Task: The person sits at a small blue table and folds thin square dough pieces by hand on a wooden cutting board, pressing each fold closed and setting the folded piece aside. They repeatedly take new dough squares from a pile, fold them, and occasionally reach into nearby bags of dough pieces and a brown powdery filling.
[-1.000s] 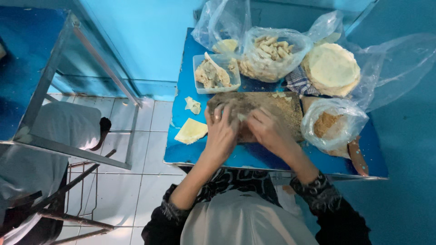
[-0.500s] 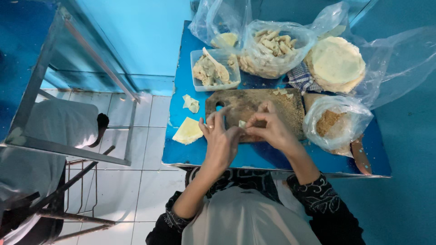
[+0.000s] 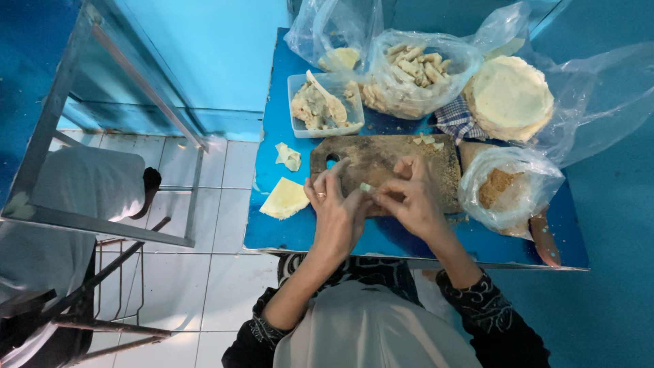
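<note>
Two hands: left hand [image 3: 337, 208] and right hand [image 3: 409, 197], both over the board [image 3: 381, 167], fingertips meeting on a small pale roll [image 3: 366, 187].
Change: one second ago, both hands flat and close on the board; half a second ago, lifted a little with fingers spread; now drawn together around the roll.
Meaning: by judgement, rolling or folding of the piece close to its end, pinching of the edge in hand.
Fingers: left thumb and forefinger clamped on the near end of the roll, other left fingers apart and raised; right fingertips together on the other end.
Ring: on a left finger, plain metal.
Roll: between the two sets of fingertips, just above the board, near its front edge.
Tub [image 3: 325, 105]: clear, square, beyond the left fingers, pale filling and a spoon inside.
Middle bag [image 3: 415, 71]: clear plastic, beyond the right fingers, full of pale finished rolls.
Far bag [image 3: 337, 41]: clear, behind the tub, something yellow inside.
Wrappers [image 3: 509, 97]: round pale stack on open plastic, beyond and right of the right fingers.
Crumb bag [image 3: 507, 187]: clear, right of the right fingers, brown crumbs inside.
Cloth [image 3: 456, 120]: checked, blue and white, between middle bag and wrappers.
Scraps [image 3: 285, 197]: pale pieces left of the left fingers, on the blue table [image 3: 272, 232].
Labels, signs: none to see.
</note>
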